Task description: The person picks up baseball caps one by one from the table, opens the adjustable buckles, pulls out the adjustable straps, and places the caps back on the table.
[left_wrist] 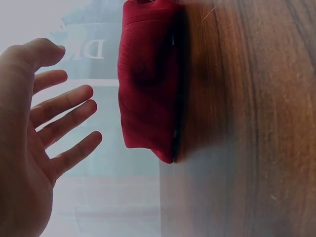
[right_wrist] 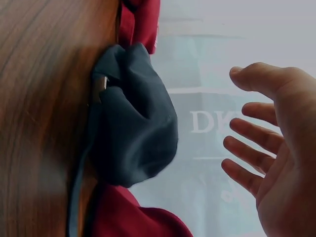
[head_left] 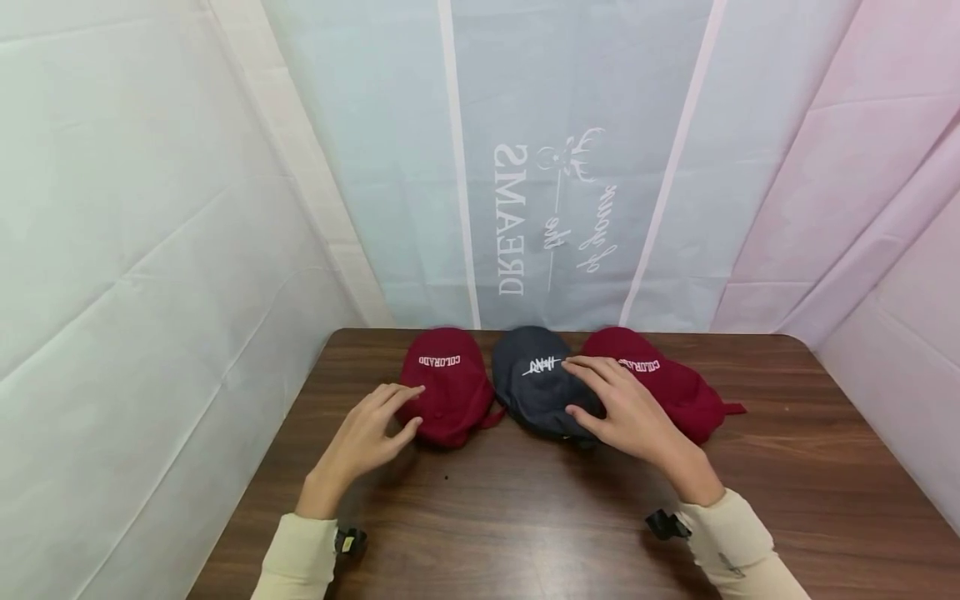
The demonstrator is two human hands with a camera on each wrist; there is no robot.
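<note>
Zero grip: left hand (head_left: 369, 433) and right hand (head_left: 630, 414) both hover loosely spread, probably at reach stage, where grasping calls for lowering and curling fingers, over left red cap (head_left: 453, 390) and dark cap (head_left: 536, 398), right red cap (head_left: 684, 396) just beside, along the table's (head_left: 487, 521) far edge.

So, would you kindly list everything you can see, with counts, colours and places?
Table: 1, dark brown wood grain, under the caps
Dark cap: 1, dark blue-grey with white lettering, middle of the row
Left red cap: 1, dark red, left end
Right red cap: 1, dark red, right end
Speck: 1, dark, on the table
Printed cloth: 1, pale blue with white stripes and lettering, behind the table
Side sheets: 2, whitish, left and right
Wrist devices: 2, black, one per wrist
Sleeves: 2, cream, on the forearms
Left hand: 1, bare, near the left red cap
Right hand: 1, bare, near the dark cap
</note>
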